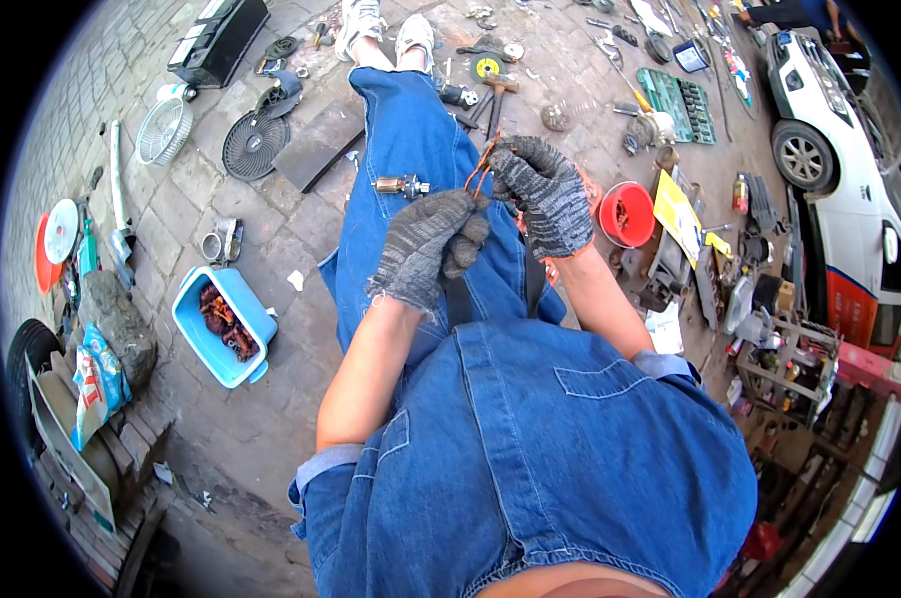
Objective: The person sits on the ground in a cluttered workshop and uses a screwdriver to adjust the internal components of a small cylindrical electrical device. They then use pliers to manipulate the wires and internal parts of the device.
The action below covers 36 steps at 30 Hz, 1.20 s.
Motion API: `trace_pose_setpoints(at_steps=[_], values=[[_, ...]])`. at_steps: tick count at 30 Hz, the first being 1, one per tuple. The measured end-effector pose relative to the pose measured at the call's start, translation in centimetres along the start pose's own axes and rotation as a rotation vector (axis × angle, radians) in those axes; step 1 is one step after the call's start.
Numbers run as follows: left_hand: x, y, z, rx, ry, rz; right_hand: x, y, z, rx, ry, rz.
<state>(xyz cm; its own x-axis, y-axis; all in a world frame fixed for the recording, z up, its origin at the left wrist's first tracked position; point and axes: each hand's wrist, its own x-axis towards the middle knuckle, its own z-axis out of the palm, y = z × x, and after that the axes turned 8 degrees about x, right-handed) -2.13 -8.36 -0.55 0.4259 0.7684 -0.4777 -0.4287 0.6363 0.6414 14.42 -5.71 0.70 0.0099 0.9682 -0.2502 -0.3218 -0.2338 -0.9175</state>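
A bent length of thin copper-coloured wire (478, 177) runs between my two hands above my lap. My left hand (426, 247), in a grey knitted glove, is closed on the wire's lower end. Fingers pinched, my right hand (545, 194) in a matching glove grips it higher up; the exact grip is partly hidden by the fingers. On the blue denim over my thigh lies a small motor armature (401, 186) with a shiny shaft, just beyond my left hand and touched by neither.
A blue basin (262, 329) of coppery scrap stands left, a red bucket (625, 212) right. Ahead lie a hammer (497, 95), a dark fan grille (256, 146), a green socket set (678, 105) and a black battery (218, 42). A white car (849, 189) stands far right.
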Motion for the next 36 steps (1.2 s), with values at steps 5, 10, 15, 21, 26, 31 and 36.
trace_pose_setpoints(at_steps=[5,10,15,21,26,31,36], values=[[-0.2,0.3,0.2,-0.105,-0.022,-0.045,-0.3,-0.5,0.9,0.058,-0.018,-0.069],[-0.6,0.3,0.4,-0.141,-0.085,-0.088,-0.1,-0.7,-0.8,-0.02,-0.016,-0.096],[-0.4,0.1,0.8,-0.109,-0.071,-0.066,-0.1,-0.5,-1.1,0.038,-0.008,-0.12],[-0.3,0.0,1.5,0.066,-0.033,0.035,-0.5,-1.7,-1.0,0.383,-0.023,0.136],[0.0,-0.1,1.5,0.035,0.015,0.032,0.3,-1.0,-1.0,0.262,0.06,0.191],[-0.3,0.1,0.9,-0.05,0.007,-0.017,0.9,-1.0,-2.0,0.224,-0.024,0.079],[-0.4,0.3,1.1,0.115,0.095,-0.001,-0.5,-2.1,-1.0,-0.212,0.255,-0.265]])
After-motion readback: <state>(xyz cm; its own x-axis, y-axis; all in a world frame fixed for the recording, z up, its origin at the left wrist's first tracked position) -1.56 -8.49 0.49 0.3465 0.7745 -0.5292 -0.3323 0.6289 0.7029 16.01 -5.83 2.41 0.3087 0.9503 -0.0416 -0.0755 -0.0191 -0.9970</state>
